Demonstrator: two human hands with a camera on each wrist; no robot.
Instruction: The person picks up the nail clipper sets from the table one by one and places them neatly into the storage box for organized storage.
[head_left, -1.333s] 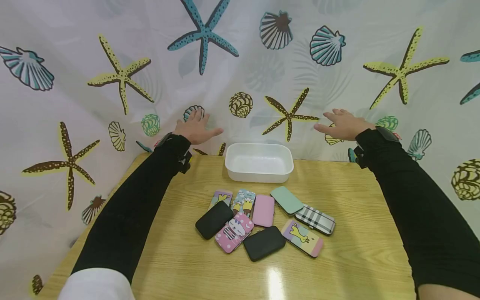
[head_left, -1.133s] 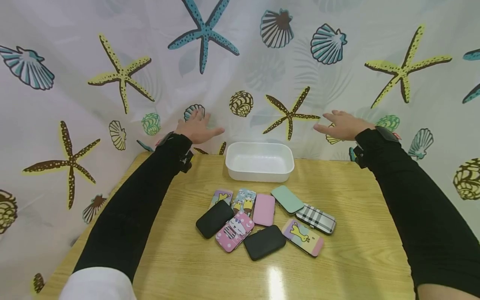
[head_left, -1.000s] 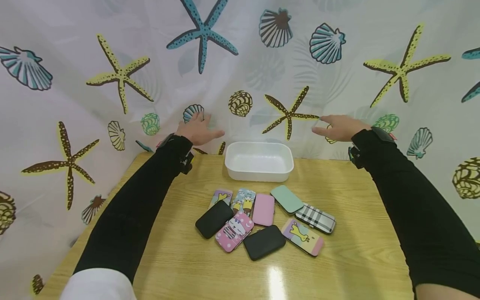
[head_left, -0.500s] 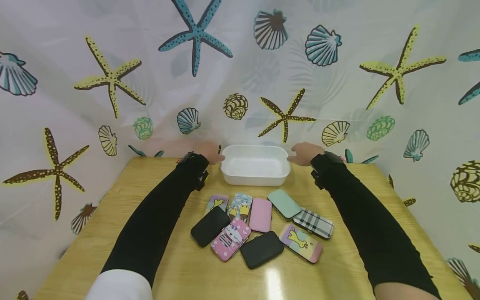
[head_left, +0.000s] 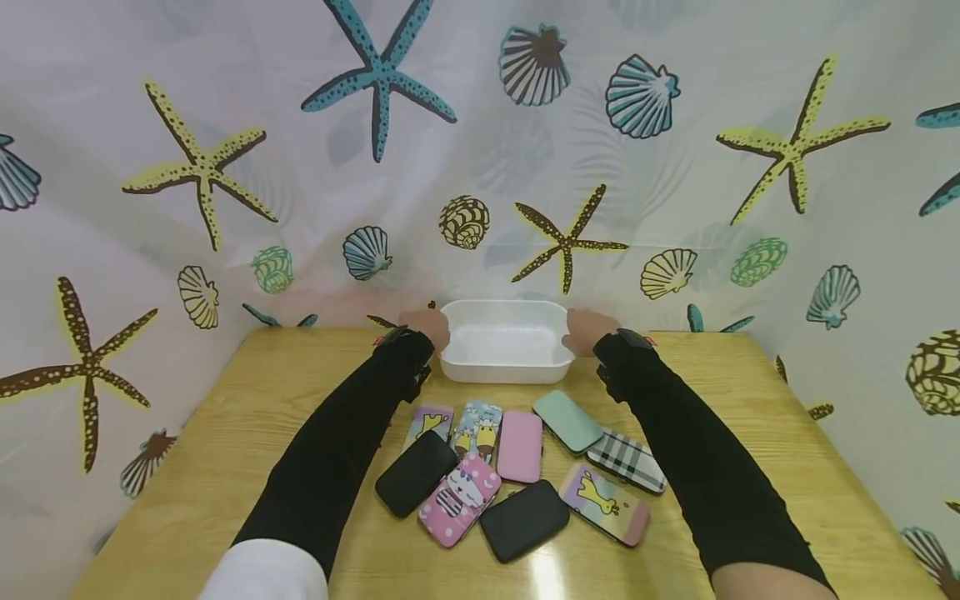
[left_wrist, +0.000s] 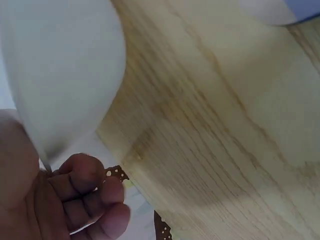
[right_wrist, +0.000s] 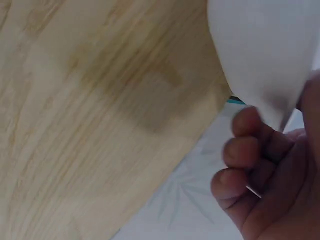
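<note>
A white plastic tub (head_left: 506,372) stands at the back of the wooden table, with nothing seen inside it. My left hand (head_left: 429,325) grips its left end and my right hand (head_left: 588,332) its right end. In the left wrist view, curled fingers (left_wrist: 85,172) lie beneath the tub's rim, the thumb side on the other face of the wall. The right wrist view shows the same hold, with fingers (right_wrist: 242,152) bent under the rim of the tub (right_wrist: 265,55).
Several flat rectangular cases lie in front of the tub, some overlapping: black (head_left: 525,521), pink (head_left: 520,446), mint green (head_left: 567,422), plaid (head_left: 627,461), giraffe-printed (head_left: 603,504) and cat-printed (head_left: 460,500). A shell-and-starfish curtain (head_left: 480,150) hangs right behind the table (head_left: 750,433).
Both hands have come down and inward from spread positions in front of the curtain, and now hold the tub's two ends. The cases lie as before; the head view has shifted slightly.
</note>
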